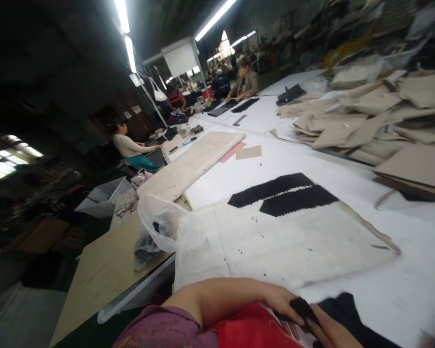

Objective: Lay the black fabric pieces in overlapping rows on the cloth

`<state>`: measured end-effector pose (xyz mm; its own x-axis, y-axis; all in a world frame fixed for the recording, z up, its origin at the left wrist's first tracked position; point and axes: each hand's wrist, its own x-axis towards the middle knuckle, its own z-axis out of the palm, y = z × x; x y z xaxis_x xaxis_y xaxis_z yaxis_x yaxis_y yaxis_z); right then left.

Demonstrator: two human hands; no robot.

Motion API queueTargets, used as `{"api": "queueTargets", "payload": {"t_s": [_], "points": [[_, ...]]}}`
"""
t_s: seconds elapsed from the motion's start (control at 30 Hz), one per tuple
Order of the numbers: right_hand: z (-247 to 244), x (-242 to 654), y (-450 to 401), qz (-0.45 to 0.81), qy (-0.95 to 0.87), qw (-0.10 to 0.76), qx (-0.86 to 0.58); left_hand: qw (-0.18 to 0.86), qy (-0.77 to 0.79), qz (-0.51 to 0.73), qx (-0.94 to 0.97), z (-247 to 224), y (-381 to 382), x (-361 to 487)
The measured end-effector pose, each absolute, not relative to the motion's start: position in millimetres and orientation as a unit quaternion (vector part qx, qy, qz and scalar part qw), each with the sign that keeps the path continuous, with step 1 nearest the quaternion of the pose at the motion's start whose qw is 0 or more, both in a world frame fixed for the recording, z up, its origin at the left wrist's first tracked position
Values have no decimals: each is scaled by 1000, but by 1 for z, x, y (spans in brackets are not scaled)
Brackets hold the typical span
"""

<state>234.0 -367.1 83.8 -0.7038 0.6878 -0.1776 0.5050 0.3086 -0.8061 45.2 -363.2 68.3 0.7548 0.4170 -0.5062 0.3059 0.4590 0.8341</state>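
Note:
At the bottom of the head view, my left hand (pixel 282 300) is closed on a small black fabric piece (pixel 303 309). My right hand (pixel 331 329), partly cut off by the lower edge, grips the same piece from the other side. Dark fabric (pixel 342 309) lies on the table just beyond my right hand. Farther forward, two black strips, a back one (pixel 271 188) and a front one (pixel 300 200), each with a pointed end and jagged edges, lie side by side on a pale padded sheet (pixel 246 256). Dark scraps dot the sheet.
A clear plastic bag (pixel 163 227) with dark contents sits at the table's left edge. Beyond it lies a long beige board (pixel 195 164). Beige pieces (pixel 362 116) are heaped at right on the white table (pixel 413 237). Several people work around the far side.

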Motion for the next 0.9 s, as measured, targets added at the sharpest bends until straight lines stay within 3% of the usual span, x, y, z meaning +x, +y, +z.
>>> {"api": "queueTargets", "payload": {"t_s": [0.23, 0.43, 0.6, 0.8, 0.9], "points": [[90, 272, -410, 492, -687, 109, -524, 771, 523, 83, 354, 69, -409, 47], [69, 356, -409, 275, -649, 93, -703, 822, 509, 189, 172, 87, -404, 50], [69, 363, -385, 192, -724, 51, -660, 823, 505, 216, 143, 95, -394, 60], [61, 337, -371, 206, -756, -67, -617, 840, 466, 254, 108, 83, -389, 63], [61, 338, -369, 237, -751, -58, -614, 841, 461, 273, 72, 80, -387, 64]]}}
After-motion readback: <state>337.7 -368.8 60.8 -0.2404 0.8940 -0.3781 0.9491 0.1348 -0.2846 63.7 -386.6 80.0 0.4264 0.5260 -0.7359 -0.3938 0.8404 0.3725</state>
